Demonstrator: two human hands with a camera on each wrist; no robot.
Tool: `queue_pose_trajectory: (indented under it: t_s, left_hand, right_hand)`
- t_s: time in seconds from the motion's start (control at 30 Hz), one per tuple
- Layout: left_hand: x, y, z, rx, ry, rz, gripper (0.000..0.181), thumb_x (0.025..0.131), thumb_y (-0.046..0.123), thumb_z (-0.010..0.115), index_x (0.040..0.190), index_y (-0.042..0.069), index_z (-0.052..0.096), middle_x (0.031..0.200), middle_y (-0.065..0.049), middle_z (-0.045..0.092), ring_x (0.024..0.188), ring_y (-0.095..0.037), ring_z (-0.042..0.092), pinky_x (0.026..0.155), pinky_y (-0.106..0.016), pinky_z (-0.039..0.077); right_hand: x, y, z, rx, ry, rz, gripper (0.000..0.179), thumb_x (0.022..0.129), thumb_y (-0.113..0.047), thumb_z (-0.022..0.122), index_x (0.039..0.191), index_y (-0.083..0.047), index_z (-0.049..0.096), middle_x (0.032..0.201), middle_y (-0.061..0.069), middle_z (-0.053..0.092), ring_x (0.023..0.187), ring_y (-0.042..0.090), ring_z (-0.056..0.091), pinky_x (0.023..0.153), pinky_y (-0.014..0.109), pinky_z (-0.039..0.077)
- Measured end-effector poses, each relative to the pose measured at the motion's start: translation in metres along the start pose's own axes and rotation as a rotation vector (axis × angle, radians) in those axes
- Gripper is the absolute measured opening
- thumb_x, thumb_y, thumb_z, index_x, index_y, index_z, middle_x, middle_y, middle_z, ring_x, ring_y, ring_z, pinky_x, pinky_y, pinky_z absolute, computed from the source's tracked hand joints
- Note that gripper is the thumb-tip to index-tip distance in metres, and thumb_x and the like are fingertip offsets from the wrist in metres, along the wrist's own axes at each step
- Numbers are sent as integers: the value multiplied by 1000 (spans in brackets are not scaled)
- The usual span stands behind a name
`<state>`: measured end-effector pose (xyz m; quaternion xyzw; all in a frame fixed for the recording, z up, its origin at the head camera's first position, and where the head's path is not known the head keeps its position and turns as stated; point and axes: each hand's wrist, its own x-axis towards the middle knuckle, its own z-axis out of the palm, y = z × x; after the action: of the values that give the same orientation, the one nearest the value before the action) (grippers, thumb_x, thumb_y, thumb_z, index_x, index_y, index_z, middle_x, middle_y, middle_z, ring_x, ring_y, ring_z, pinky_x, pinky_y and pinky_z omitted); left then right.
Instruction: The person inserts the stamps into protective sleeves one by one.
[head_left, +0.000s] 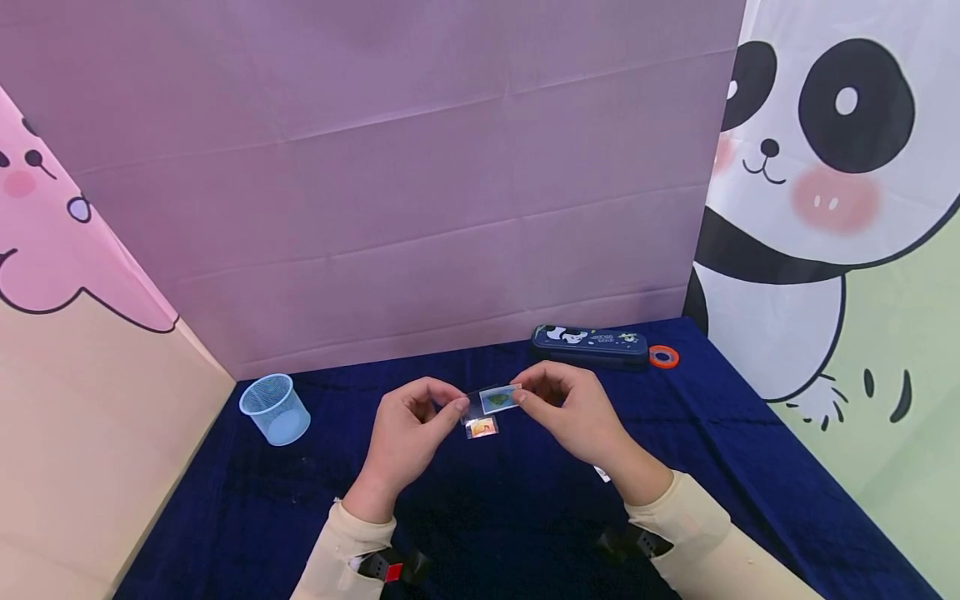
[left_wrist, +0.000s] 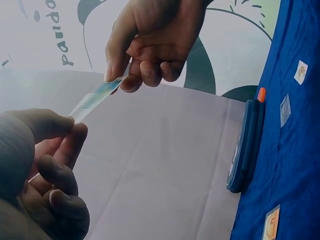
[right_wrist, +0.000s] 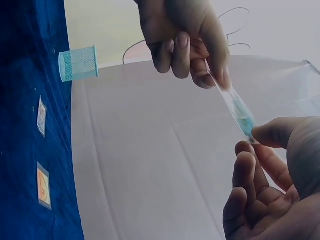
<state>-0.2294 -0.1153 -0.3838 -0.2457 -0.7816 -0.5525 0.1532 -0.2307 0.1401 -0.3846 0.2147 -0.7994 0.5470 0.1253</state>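
Note:
Above the table, my left hand pinches the left end of a small clear plastic sleeve between thumb and forefinger. My right hand pinches the right end of a small blue-green stamp-like card with a pale border. Card and sleeve overlap between the hands; how far the card lies inside cannot be told. Both wrist views show the sleeve and card edge-on, the card near the right thumb. Below them on the cloth lies a small orange picture in a clear sleeve.
A light-blue mesh cup stands at the left. A dark-blue panda pencil case and an orange tape roll are at the back right. In the left wrist view, a clear sleeve and a white piece lie on the blue cloth.

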Motion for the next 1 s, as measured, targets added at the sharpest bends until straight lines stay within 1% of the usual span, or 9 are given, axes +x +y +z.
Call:
queue_pose_trajectory:
  t_s: [0.13, 0.3, 0.33, 0.53, 0.73, 1.0]
  left_hand:
    - [-1, 1, -1, 3, 13, 3, 6, 99, 20, 76, 99, 15, 79, 81, 0, 66, 51, -16, 42, 46, -26, 35]
    - [0, 1, -2, 4, 18, -9, 8, 100, 20, 74, 100, 15, 80, 80, 1, 68, 51, -15, 44, 45, -26, 36]
    - [0, 1, -2, 5, 18, -13, 8, 101, 21, 74, 100, 16, 81, 79, 1, 68, 51, -15, 45, 45, -26, 36]
    - [-1, 1, -2, 4, 14, -14, 10, 100, 22, 74, 102, 16, 82, 79, 2, 66, 53, -16, 45, 46, -26, 37]
    - [-1, 3, -2, 14, 12, -25, 9, 99, 23, 75, 102, 19, 83, 82, 2, 67, 54, -16, 44, 48, -25, 35]
    - [-2, 5, -1, 15, 4, -32, 9, 99, 24, 76, 102, 19, 83, 86, 1, 69, 55, -17, 43, 50, -25, 34]
  right_hand:
    - [1, -1, -3, -2, 6, 23, 12, 99, -23, 75, 110, -17, 77, 87, 0, 68, 71, 24, 58, 61, 30, 47]
    - [0, -2, -4, -6, -8, 38, 9, 100, -24, 74, 106, -18, 77, 86, 1, 67, 71, 23, 57, 61, 30, 46]
    - [0, -2, -4, -5, -12, 37, 8, 100, -24, 74, 105, -18, 78, 87, 2, 67, 71, 23, 57, 61, 30, 46]
    - [-1, -2, -2, 6, -27, 34, 9, 100, -22, 74, 105, -15, 78, 88, 2, 67, 72, 22, 57, 62, 29, 46]
    - [-1, -2, -1, 1, -35, 36, 8, 100, -23, 74, 104, -18, 78, 88, 1, 68, 72, 22, 57, 61, 29, 46]
    - [-2, 1, 0, 13, -55, 10, 7, 100, -22, 73, 105, -22, 78, 85, 0, 67, 68, 20, 55, 59, 29, 45]
